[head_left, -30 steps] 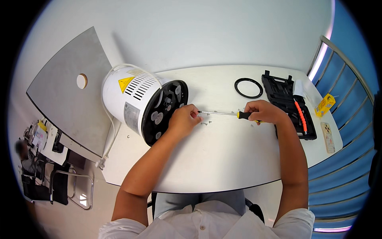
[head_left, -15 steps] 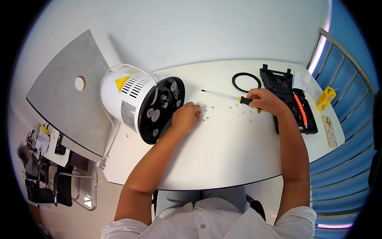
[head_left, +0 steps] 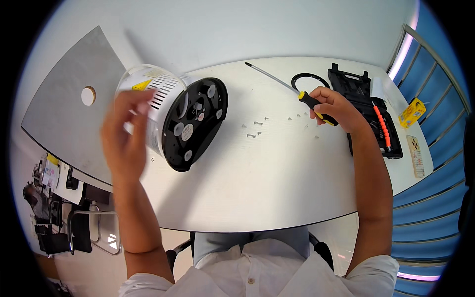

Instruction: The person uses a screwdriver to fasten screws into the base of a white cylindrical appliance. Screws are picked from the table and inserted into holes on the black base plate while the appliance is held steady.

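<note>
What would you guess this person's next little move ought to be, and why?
Probably steady the white appliance with the left hand, blurred and raised before it. It lies on its side, black base facing the right hand, which grips the screwdriver above loose screws.

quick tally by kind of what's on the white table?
Appliance on its side: 1
Screwdriver, in right hand: 1
Black ring: 1
Black tool case: 1
Loose screws: about 9, small, count uncertain
Total: about 13
</note>
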